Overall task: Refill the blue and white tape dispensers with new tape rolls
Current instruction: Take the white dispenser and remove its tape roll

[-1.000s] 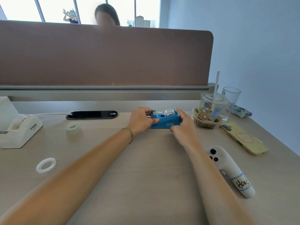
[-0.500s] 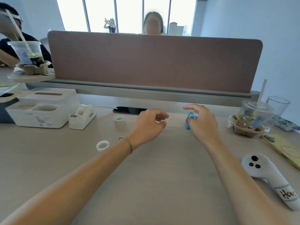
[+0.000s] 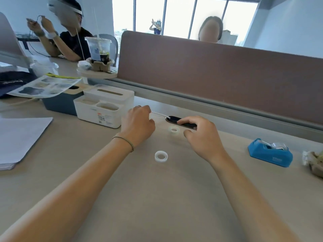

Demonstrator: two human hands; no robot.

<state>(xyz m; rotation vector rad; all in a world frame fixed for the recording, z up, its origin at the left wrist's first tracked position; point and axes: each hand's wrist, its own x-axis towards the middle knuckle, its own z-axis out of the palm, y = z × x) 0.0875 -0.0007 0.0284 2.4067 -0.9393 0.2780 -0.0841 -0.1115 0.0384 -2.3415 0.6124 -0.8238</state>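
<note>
Both hands have left the blue dispenser (image 3: 270, 153); left hand (image 3: 138, 124) curled, right hand (image 3: 203, 137) loose, both empty

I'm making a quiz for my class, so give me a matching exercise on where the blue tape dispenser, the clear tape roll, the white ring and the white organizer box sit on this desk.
Things:
1. blue tape dispenser
2. clear tape roll
3. white ring
4. white organizer box

Places:
A. left of the left hand
B. far right of the desk
C. between the two wrists
D. just ahead of the right hand fingertips

Pairs: 1-B, 2-D, 3-C, 4-A
</note>
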